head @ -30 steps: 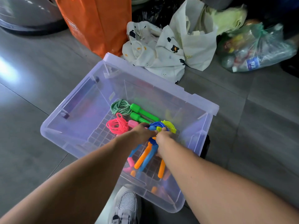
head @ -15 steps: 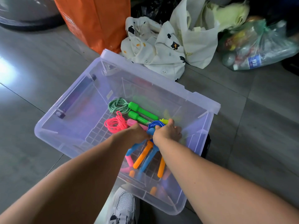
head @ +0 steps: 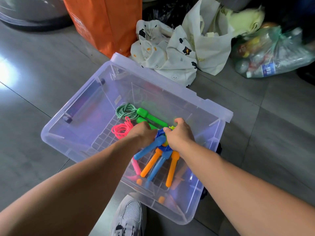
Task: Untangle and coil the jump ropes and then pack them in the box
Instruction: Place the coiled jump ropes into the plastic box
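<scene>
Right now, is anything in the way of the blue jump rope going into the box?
No, nothing visible. The blue jump rope already lies inside the open clear plastic box. The left hand and right hand have their grip on its coil.

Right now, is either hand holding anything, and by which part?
The right hand grips the blue rope by its coil, not its handles. The left hand rests against the same bundle; its fingers are hidden, so its hold cannot be told.

Shoe (head: pixel 131 217): "SA" (rest cut off). Bottle label (head: pixel 269 70): unreadable blur.
</scene>
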The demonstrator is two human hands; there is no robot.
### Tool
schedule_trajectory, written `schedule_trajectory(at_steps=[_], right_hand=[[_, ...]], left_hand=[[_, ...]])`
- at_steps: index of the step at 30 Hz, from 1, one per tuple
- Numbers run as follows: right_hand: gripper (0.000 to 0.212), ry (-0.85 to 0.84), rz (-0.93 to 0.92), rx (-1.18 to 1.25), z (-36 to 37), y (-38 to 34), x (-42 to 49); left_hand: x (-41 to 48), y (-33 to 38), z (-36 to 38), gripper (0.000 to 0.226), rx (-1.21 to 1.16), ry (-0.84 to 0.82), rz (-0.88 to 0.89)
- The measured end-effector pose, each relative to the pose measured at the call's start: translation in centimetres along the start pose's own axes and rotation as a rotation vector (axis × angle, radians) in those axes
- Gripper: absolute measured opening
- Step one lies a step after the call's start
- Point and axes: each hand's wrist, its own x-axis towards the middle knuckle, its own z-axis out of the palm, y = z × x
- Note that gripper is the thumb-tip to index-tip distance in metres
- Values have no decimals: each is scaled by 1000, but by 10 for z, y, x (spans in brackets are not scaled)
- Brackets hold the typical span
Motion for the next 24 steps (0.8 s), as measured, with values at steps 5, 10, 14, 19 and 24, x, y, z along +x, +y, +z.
schedule_trajectory(at_steps=[5, 10, 14, 19, 24], right_hand=[[47, -46, -281, 160, -45, 2, -35], [40, 16, -471, 273, -109, 26, -82], [37, 99, -499, 156, -172, 70, -122], [39, 50, -309, -36, -242, 172, -173], [30, 56, 33, -82, -303, 307, -207]], left_hand=[[-24, 11, -22, 30, -55, 136, 215], [-73, 42, -49, 28, -145, 169, 452], [-129, 103, -59, 27, -52, 100, 674], [-193, 199, -16, 22, 115, -12, 791], [-226, 276, 106, 25, 359, -171, 826]])
